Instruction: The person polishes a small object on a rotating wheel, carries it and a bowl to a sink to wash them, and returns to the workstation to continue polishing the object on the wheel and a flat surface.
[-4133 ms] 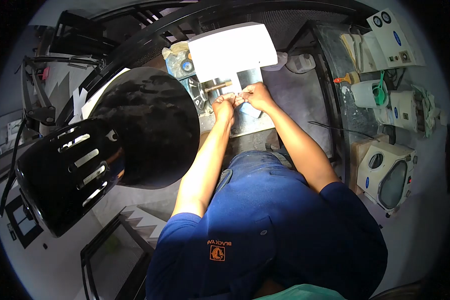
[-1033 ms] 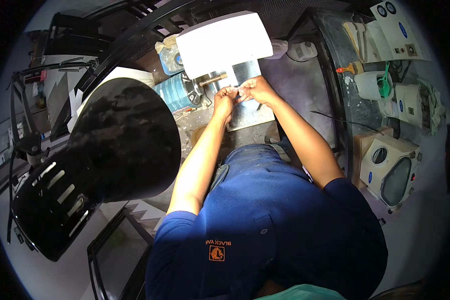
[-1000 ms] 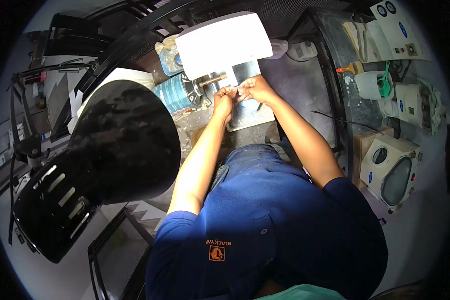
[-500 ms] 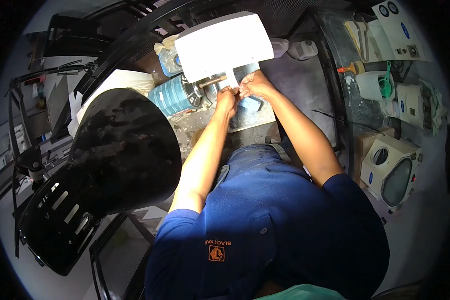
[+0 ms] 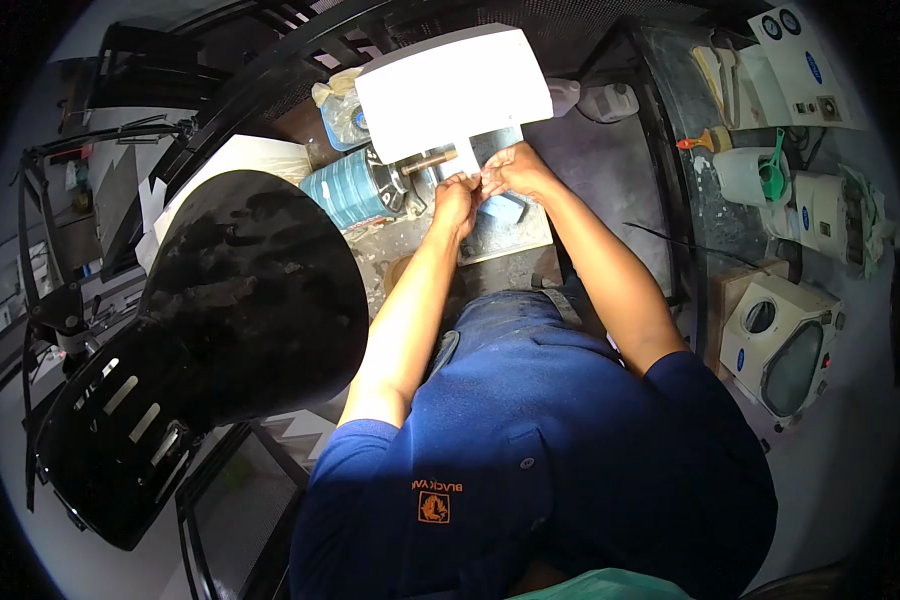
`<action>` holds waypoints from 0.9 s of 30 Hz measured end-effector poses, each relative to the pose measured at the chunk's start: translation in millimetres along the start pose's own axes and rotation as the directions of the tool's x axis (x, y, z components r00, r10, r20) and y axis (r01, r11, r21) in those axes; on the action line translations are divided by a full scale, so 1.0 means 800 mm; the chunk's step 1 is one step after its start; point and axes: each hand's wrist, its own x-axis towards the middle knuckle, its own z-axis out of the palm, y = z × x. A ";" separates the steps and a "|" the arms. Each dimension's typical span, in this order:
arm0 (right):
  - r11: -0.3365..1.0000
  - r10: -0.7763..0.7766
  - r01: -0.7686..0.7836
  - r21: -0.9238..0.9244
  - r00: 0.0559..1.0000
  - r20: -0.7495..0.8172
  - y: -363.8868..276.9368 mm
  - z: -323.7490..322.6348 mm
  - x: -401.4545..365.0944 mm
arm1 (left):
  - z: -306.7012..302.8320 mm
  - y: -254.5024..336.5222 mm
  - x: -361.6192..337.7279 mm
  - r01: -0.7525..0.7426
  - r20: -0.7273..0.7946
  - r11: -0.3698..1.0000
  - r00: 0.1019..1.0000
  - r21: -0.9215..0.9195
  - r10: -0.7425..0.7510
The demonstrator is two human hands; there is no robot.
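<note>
Both hands meet just below a bright white hood (image 5: 455, 90), beside the shaft (image 5: 428, 162) of a teal ribbed motor (image 5: 342, 192). The fingertips of my left hand (image 5: 456, 206) are closed in a pinch. My right hand (image 5: 517, 172) pinches at the same spot, its fingers touching or nearly touching the left ones. Whatever lies between the fingers is too small and too hidden to name. Under the hands, a light blue block (image 5: 504, 208) rests on a pale, dusty tray (image 5: 505, 242).
A large black lamp shade (image 5: 255, 300) fills the left side, close to my left forearm. At right, a bench carries a white tub (image 5: 740, 172) with a green scoop (image 5: 773, 177), a brush (image 5: 705, 139) and cream-coloured machines (image 5: 782, 340). A plastic jug (image 5: 607, 102) stands behind.
The view has shifted very slightly. Both hands stay together at the same place by the hood, with only tiny finger movement.
</note>
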 end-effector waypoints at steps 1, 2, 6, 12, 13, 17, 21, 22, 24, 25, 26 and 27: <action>1.000 -0.002 0.002 0.005 1.000 0.000 -0.001 0.000 -0.001 | 0.002 0.001 0.000 -0.001 0.000 1.000 1.000 0.000 0.001; 1.000 -0.004 0.004 0.011 1.000 -0.001 -0.001 -0.001 -0.001 | 0.004 0.002 0.000 -0.005 -0.009 1.000 1.000 0.005 0.005; 1.000 -0.019 0.019 -0.002 1.000 0.002 0.001 0.000 0.000 | 0.002 0.005 -0.004 -0.007 0.012 1.000 1.000 0.002 0.007; 1.000 0.000 0.000 0.030 1.000 -0.006 -0.001 0.006 -0.008 | -0.001 0.014 -0.012 -0.013 0.073 1.000 0.997 0.016 0.012; 0.999 -0.014 0.014 0.042 1.000 -0.001 0.002 0.006 -0.007 | -0.002 0.014 -0.012 -0.013 0.072 1.000 0.997 0.015 0.012; 0.997 -0.026 0.025 0.068 1.000 0.009 0.009 0.005 -0.007 | -0.002 0.016 -0.014 -0.040 0.093 0.996 0.995 0.074 0.033; 0.993 0.001 -0.001 0.119 1.000 0.002 0.004 0.003 -0.011 | 0.002 0.015 -0.010 -0.016 0.032 0.998 0.999 0.060 0.014; 0.995 0.015 -0.014 0.103 1.000 -0.007 0.002 0.003 -0.011 | -0.001 0.013 -0.006 -0.017 0.032 0.998 0.999 0.059 0.015; 0.996 0.028 -0.026 0.085 0.999 -0.018 -0.002 0.003 -0.011 | -0.007 0.008 0.000 0.020 0.050 0.998 0.999 0.051 -0.023; 0.996 0.047 -0.045 0.077 0.999 -0.021 -0.002 0.004 -0.010 | -0.009 0.008 0.000 0.020 0.051 0.998 0.998 0.051 -0.023; 0.996 0.065 -0.063 0.068 0.998 -0.023 -0.003 0.004 -0.009 | -0.010 0.007 0.001 0.035 0.049 0.999 0.998 0.030 -0.036; 0.996 0.063 -0.061 0.068 0.998 -0.025 -0.003 0.005 -0.008 | -0.011 0.007 0.002 0.049 0.048 0.999 0.998 0.010 -0.049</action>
